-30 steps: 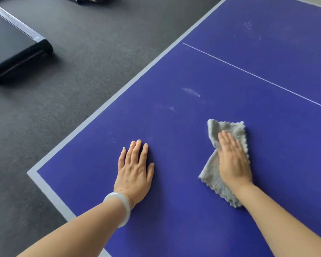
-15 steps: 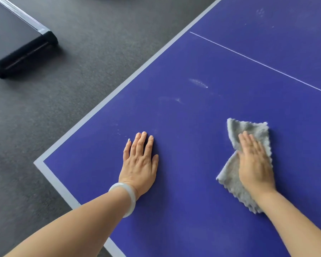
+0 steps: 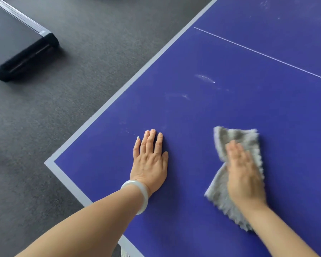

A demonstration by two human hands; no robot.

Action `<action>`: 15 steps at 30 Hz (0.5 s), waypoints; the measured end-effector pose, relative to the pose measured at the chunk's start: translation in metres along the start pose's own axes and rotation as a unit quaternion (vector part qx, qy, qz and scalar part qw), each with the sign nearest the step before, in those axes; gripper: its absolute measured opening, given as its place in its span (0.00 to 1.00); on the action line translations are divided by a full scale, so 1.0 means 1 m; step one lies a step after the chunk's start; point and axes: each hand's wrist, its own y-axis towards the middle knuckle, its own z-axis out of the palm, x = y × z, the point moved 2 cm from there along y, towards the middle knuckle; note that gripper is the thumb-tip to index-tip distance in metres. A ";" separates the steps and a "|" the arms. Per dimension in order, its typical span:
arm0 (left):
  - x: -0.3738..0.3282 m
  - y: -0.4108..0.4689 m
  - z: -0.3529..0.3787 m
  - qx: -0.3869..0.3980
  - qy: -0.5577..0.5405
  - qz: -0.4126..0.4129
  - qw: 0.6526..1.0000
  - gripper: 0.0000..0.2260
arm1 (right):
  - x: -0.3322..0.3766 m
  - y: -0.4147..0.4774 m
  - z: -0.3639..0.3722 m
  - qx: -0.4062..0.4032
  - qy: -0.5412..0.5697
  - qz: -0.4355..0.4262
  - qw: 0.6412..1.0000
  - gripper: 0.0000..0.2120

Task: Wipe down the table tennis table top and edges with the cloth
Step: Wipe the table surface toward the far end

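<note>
The right hand (image 3: 243, 171) is pressing the grey cloth (image 3: 237, 138) flat near the close edge of the table (image 3: 230, 62), fingers together (a bit blurry), to rub it. The left hand (image 3: 149, 160) is leaning near the corner, fingers together, probably for balance.

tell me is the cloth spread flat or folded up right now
Folded, not spread flat: the grey cloth narrows to a creased waist beside the right hand pressing on it, with uneven flaps above and below.
</note>
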 end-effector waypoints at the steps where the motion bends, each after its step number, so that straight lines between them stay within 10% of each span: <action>1: 0.000 0.000 0.001 -0.002 -0.002 0.001 1.000 0.27 | -0.003 0.012 0.000 -0.008 -0.007 0.073 0.997 0.24; 4: 0.001 0.000 0.004 -0.004 -0.013 0.005 1.000 0.27 | 0.050 0.040 0.015 -0.049 -0.004 0.184 0.982 0.25; 8: 0.001 0.002 -0.003 -0.026 -0.074 0.025 0.997 0.24 | 0.131 0.039 0.048 -0.009 -0.002 0.017 1.000 0.28; 12: 0.023 -0.013 -0.027 -0.055 -0.242 0.081 0.965 0.21 | 0.137 0.031 0.049 0.002 0.013 -0.007 1.000 0.26; 15: 0.079 -0.023 -0.044 -0.121 -0.174 0.094 0.973 0.20 | 0.139 0.033 0.049 0.003 0.017 -0.007 1.000 0.26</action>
